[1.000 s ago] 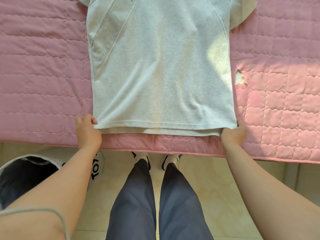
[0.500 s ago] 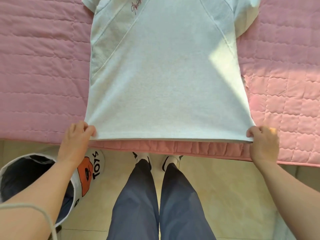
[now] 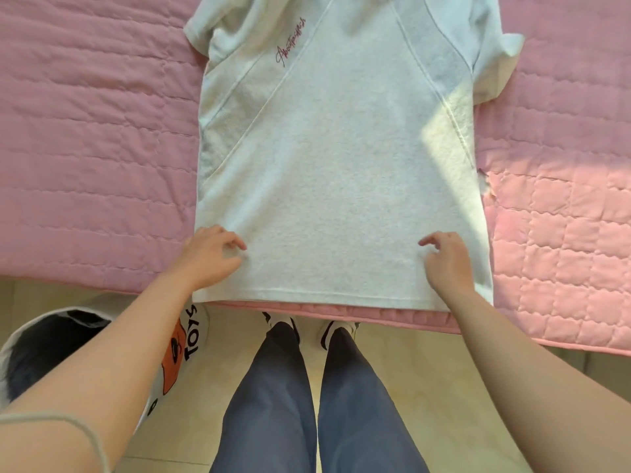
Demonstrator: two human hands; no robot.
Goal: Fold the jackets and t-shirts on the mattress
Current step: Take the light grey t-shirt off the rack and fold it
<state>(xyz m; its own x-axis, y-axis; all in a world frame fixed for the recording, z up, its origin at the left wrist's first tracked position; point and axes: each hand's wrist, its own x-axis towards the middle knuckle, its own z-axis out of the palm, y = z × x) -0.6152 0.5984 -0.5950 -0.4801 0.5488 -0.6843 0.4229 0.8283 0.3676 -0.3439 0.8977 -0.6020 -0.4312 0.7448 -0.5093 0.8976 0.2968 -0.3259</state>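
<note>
I have a single head-worn wide-angle view. It looks steeply down, close above the mattress (image 3: 88,172) edge and floor (image 3: 426,387).

I read one word, "TOYS" (image 3: 191,332), in black capitals on the white side of the floor bin (image 3: 202,317) at my left, running sideways beside an orange figure (image 3: 172,367). The grey t-shirt (image 3: 341,172) carries one line of dark red script (image 3: 291,42) on its chest. The script is too cursive for me to read with certainty.

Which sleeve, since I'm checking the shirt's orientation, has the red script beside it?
The left sleeve: the red script runs beside it; the right sleeve has none nearby.
</note>
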